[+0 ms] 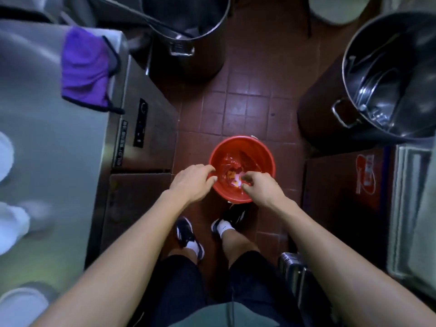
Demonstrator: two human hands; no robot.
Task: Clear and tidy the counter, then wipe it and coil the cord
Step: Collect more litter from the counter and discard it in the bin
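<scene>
**Two hands being worked at the red bin liner**

Both hands are being held over a red bucket point(243, 168) on the tiled floor point(247, 102), just beside the steel surface point(47, 138). The left hand point(192, 182) is being curled over the near-left rim, its fingers point(210, 175) apparently gripping the red plastic liner point(227, 162). The right hand point(262, 185) is being bent inward, fingers pinching the liner's edge. The liner is probably thin, slippery and easily torn; the gathered rim is being judged the safest hold. A purple cloth point(86, 67) is lying on the surface.
</scene>
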